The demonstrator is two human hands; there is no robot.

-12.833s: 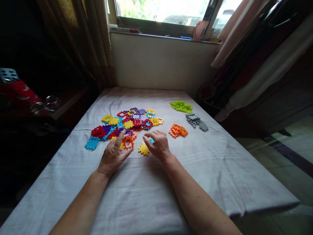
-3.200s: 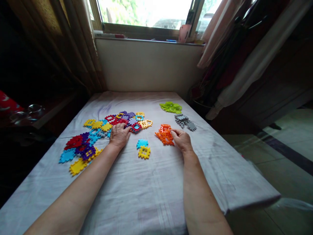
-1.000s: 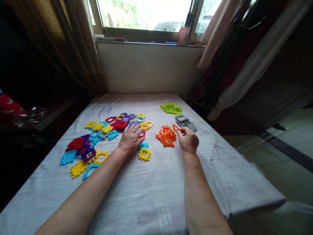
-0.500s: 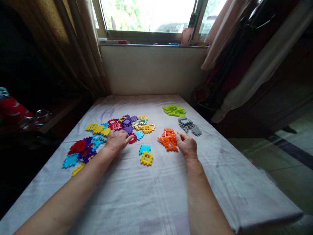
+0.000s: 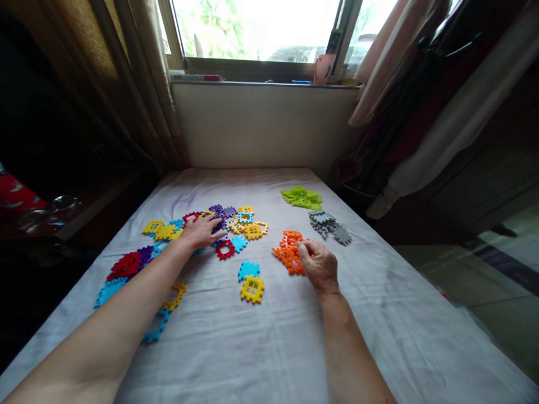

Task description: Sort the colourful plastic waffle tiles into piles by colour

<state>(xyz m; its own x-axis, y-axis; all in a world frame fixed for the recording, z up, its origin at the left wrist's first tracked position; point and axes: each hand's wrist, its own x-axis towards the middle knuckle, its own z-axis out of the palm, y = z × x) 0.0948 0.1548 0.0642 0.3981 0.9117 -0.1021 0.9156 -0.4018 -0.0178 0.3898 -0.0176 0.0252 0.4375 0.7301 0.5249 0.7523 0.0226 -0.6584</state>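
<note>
My left hand point(image 5: 201, 230) lies over the mixed heap with its fingers spread, touching purple interlocking tiles point(image 5: 219, 216). A red frame tile point(image 5: 225, 249) and a light-blue tile point(image 5: 240, 243) lie just right of its fingers. At the right edge of the orange tile pile point(image 5: 289, 253), my right hand point(image 5: 320, 265) is closed, thumb and fingers together; whatever is between them is hidden. Between the hands, a blue tile point(image 5: 249, 270) touches a yellow window tile point(image 5: 252, 289). My left forearm partly covers a yellow frame tile point(image 5: 175, 295) and a blue frame tile point(image 5: 158, 325).
Lime-green tiles point(image 5: 301, 197) and grey tiles point(image 5: 329, 226) form separate piles at the back right. Red tiles point(image 5: 124, 265) and yellow tiles point(image 5: 163, 230) spread across the left. A white cloth point(image 5: 236, 353) covers the table, below a window with a pink cup point(image 5: 323, 69) on its sill.
My left hand has opened and spread its fingers over the purple tiles. The right hand stays by the orange pile, slightly shifted. More yellow and blue frame tiles show beside my left forearm.
</note>
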